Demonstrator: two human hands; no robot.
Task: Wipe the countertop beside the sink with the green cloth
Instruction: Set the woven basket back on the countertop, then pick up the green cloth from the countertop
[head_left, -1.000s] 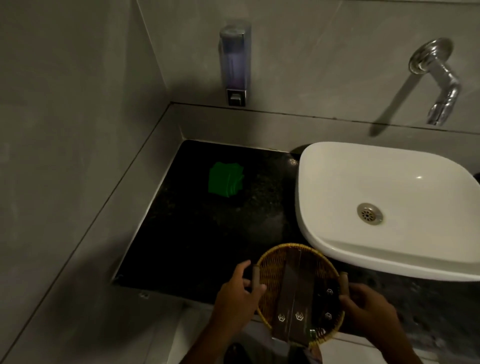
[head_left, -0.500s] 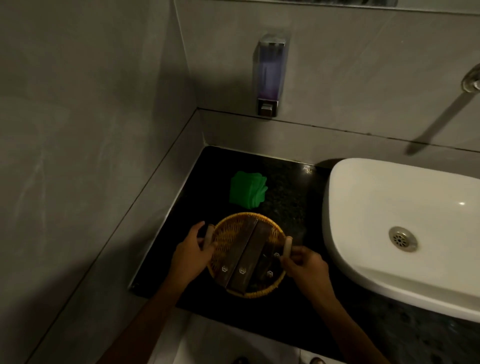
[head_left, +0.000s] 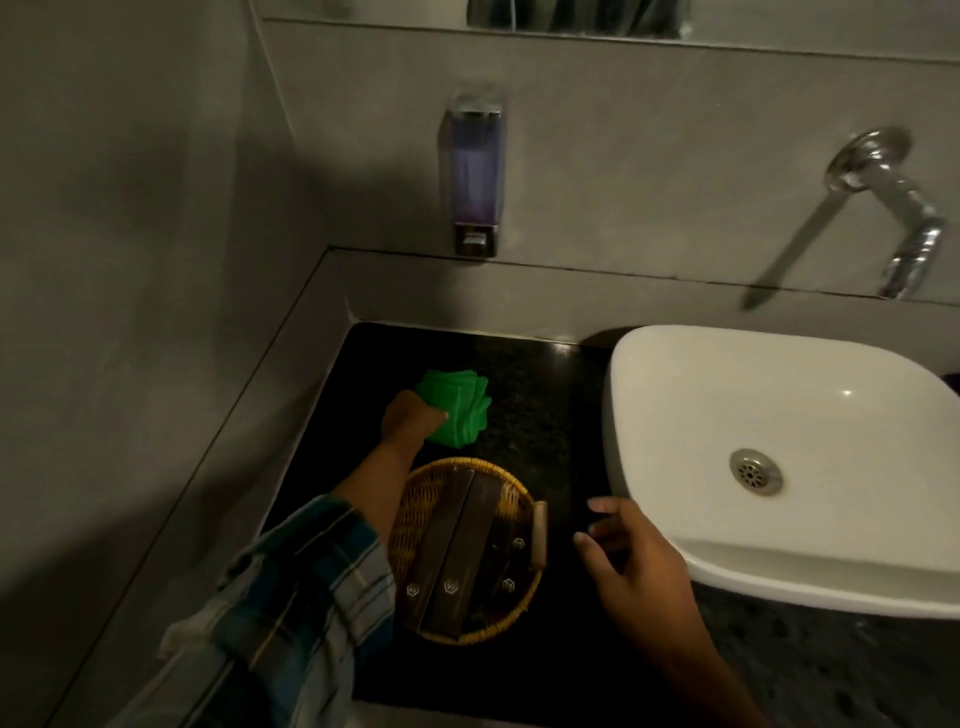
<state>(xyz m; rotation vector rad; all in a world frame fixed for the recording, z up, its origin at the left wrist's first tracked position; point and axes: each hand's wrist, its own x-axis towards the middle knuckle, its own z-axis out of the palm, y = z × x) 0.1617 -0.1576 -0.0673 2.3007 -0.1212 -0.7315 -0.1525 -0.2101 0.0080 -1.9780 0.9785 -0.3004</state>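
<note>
A folded green cloth (head_left: 462, 410) lies on the black stone countertop (head_left: 540, 395) near the back left corner, left of the white sink (head_left: 779, 415). My left hand (head_left: 410, 418) is on the cloth's near left edge, fingers closed on it. My right hand (head_left: 631, 558) hovers open over the counter between the basket and the sink's front left corner, holding nothing.
A round wicker basket (head_left: 415, 514) with dark flat packets and a wooden handle rests on the counter just in front of the cloth. A soap dispenser (head_left: 475, 176) hangs on the back wall. The chrome tap (head_left: 904, 218) juts out above the sink. A grey wall closes the left side.
Both hands have let go of the basket, which now rests on the counter. My left hand has reached forward onto the green cloth; my right hand has drawn back to the right.
</note>
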